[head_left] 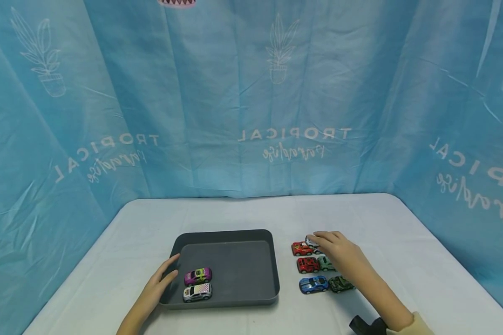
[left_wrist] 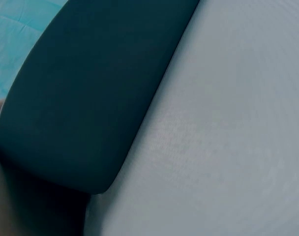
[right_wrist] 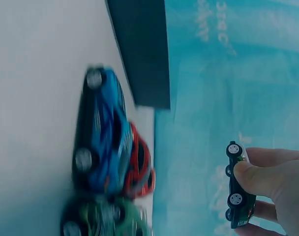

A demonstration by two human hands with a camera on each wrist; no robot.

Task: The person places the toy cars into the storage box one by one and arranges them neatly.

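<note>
My right hand (head_left: 339,253) pinches a small white-topped toy car (head_left: 311,241) between thumb and fingers, beside a red toy car (head_left: 302,249). In the right wrist view this held car (right_wrist: 236,187) shows its dark underside and wheels, raised above the other cars. My left hand (head_left: 154,284) lies at the left rim of a dark grey tray (head_left: 243,270), its fingers extended along the edge. Inside the tray, at the left, stand a purple-and-green toy car (head_left: 198,276) and a silver one (head_left: 197,292). The left wrist view shows mostly the tray's outer wall (left_wrist: 90,93).
Right of the tray, on the white-covered table (head_left: 234,214), stand another red car (head_left: 308,265), a mint green car (head_left: 325,264), a blue car (head_left: 313,284) and a dark green camouflage car (head_left: 340,284). A blue printed curtain (head_left: 251,102) surrounds the table's back and sides.
</note>
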